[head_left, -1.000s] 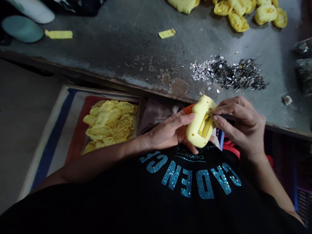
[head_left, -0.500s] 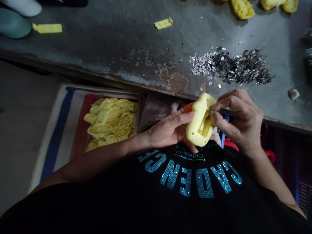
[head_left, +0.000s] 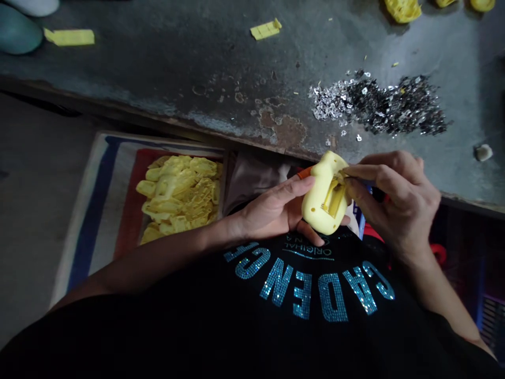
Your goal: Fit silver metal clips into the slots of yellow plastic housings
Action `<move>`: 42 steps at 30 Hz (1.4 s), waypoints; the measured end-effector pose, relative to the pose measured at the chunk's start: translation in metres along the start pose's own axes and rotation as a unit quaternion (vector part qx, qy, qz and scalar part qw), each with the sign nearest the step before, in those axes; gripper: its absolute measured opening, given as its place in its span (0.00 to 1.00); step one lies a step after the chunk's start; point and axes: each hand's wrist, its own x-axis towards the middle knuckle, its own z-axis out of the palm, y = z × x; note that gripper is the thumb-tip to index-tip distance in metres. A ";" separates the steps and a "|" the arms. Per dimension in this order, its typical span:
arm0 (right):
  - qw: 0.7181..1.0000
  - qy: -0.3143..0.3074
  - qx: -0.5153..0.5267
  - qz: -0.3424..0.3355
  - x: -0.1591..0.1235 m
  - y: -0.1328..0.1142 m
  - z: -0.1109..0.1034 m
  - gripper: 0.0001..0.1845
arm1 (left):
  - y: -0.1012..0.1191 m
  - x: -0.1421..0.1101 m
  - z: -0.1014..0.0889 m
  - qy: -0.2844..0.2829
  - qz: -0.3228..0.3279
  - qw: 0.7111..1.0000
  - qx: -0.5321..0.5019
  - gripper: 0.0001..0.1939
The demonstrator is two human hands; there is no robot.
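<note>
At centre left, heaped pale-yellow plastic parts (head_left: 179, 192); at centre, the left hand (head_left: 276, 210) is closed around a rounded yellow plastic shell (head_left: 320, 202), its long axis steep, top leaning right. Below, the black shirt (head_left: 236, 326) reads "CADENCE", upside down. The right hand (head_left: 398, 200), now farther right than before, has thumb and forefinger pinched closed at the slot's upper end; whether they hold anything is unclear.
</note>
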 end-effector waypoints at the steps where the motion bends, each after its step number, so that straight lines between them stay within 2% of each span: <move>1: 1.000 0.017 -0.002 -0.005 -0.003 0.001 0.000 0.13 | 0.001 0.000 0.000 -0.004 -0.007 1.000 -0.004 0.35; 4: 0.997 0.050 -0.021 -0.046 -0.010 0.003 0.003 0.14 | 0.002 0.002 0.001 -0.007 -0.017 1.000 -0.008 0.37; 8: 0.995 0.042 -0.045 -0.079 -0.013 0.005 0.006 0.16 | 0.001 0.003 0.003 -0.006 -0.020 1.000 -0.001 0.40; 12: 0.996 0.037 -0.037 -0.075 -0.017 0.002 0.008 0.21 | -0.001 0.002 0.000 -0.009 -0.015 1.000 0.005 0.45; 16: 0.997 0.020 -0.030 -0.072 -0.025 0.002 0.008 0.26 | -0.004 0.001 -0.003 -0.014 -0.006 1.000 0.009 0.43; 21: 0.998 0.013 -0.006 -0.057 -0.033 0.004 0.009 0.27 | -0.005 0.001 -0.003 -0.028 0.007 0.999 0.019 0.45; 25: 0.998 0.006 0.036 -0.041 -0.033 0.002 0.006 0.25 | -0.005 0.000 -0.001 -0.020 0.008 0.999 0.026 0.43; 27: 0.995 0.006 0.101 -0.003 -0.028 0.002 0.003 0.23 | -0.004 -0.001 0.000 -0.023 0.008 0.999 0.025 0.40; 30: 0.974 -0.003 0.213 0.069 -0.015 0.004 -0.004 0.18 | -0.002 -0.001 0.003 -0.016 0.016 0.999 0.028 0.34; 32: 0.965 -0.017 0.246 0.085 -0.006 0.006 -0.007 0.14 | -0.001 -0.002 0.005 -0.002 0.020 0.999 0.033 0.31; 36: 0.972 -0.054 0.220 0.068 0.006 0.008 -0.011 0.09 | -0.001 -0.001 0.006 0.009 0.017 0.999 0.036 0.30; 42: 0.982 -0.086 0.163 0.045 0.008 0.013 -0.009 0.06 | -0.002 0.003 0.002 -0.014 0.001 1.000 0.015 0.30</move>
